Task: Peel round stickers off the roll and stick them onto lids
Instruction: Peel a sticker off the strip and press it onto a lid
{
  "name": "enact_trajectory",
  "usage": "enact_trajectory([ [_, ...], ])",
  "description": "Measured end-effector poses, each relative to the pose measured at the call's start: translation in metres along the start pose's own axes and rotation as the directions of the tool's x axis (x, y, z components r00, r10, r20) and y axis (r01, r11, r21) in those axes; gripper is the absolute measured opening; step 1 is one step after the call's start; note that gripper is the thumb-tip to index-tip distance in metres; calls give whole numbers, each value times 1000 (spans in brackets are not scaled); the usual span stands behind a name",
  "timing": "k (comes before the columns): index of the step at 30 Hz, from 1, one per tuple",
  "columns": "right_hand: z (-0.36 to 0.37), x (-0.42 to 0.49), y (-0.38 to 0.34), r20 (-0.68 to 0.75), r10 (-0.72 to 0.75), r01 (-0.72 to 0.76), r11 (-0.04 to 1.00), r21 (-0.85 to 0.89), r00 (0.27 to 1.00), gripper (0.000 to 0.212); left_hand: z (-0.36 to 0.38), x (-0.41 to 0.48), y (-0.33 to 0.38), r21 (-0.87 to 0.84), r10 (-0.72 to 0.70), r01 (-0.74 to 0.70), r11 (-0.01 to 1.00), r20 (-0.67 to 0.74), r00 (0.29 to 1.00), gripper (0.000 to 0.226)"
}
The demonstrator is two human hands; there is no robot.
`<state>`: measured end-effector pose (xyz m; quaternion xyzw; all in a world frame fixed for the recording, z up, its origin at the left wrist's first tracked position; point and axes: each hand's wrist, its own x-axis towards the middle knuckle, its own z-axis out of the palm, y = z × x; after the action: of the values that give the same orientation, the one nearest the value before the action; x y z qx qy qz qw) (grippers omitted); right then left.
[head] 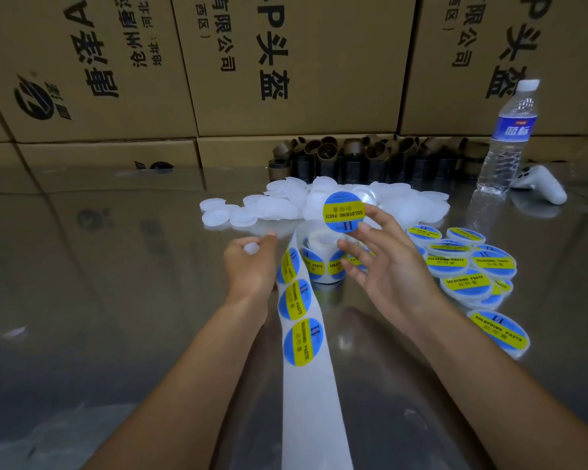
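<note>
While the left hand (249, 268) curls its fingers round a small plain lid (252, 247), held low over the shiny table (123, 266), the right hand (387, 266) lifts a round sticker (344, 212) above the roll. That sticker, blue with a yellow band reading SOLDERING PASTE, is pinched at its lower right edge between the thumb and forefinger, and the other fingers are spread loosely below it. It seems to be a loose sticker, though from this angle I cannot tell whether a clear lid already sits behind it.

The sticker roll (323, 262) stands on the table between the two hands. Its white backing strip (311, 385) runs from the roll toward the viewer, passing just beside the left wrist and carrying three more stickers in a row.

Beyond the roll lies a heap of unlabelled white lids (279, 206). To the right of the right hand, a cluster of labelled lids (469, 266) lies on the table, some overlapping, with one lying apart nearer the viewer.

At the far edge stand brown cardboard cores (370, 154), against stacked cardboard boxes (286, 62). A water bottle (510, 137) stands upright at the right, and a white controller (540, 188) lies just beside it.
</note>
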<state>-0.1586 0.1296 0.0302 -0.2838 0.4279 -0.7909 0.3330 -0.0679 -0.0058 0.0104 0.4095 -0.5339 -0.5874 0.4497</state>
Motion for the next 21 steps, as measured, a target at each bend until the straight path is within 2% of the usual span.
enact_trajectory([
  [4,-1,2,-1,-34,-24,25,999,30,999,26,-2,-1,6,-47,116,-118,992,-55,992,17],
  [6,-1,2,-2,-40,-42,43,998,48,998,28,-2,-6,14,-192,119,-116,974,4,993,16],
  [8,0,1,-4,-41,-63,65,995,72,997,29,-1,-12,22,-437,20,72,896,204,979,21],
  [10,1,0,-6,-45,-82,86,993,87,996,30,-1,-18,25,-570,-68,337,749,441,895,29],
  [12,1,0,-8,-55,-94,99,991,89,994,31,-2,-22,25,-566,-89,460,684,561,823,33],
  [16,4,-2,-9,-26,-140,140,990,7,990,34,2,-29,24,-495,-111,526,692,646,755,27],
  [18,7,-4,-9,13,-182,182,976,-116,983,37,2,-32,25,-450,-123,547,706,683,720,33],
  [20,10,-5,-8,38,-242,243,926,-289,969,41,3,-33,25,-411,-138,566,715,710,690,54],
  [21,11,-6,-8,49,-272,271,891,-364,961,42,3,-33,24,-395,-143,565,724,715,684,58],
])
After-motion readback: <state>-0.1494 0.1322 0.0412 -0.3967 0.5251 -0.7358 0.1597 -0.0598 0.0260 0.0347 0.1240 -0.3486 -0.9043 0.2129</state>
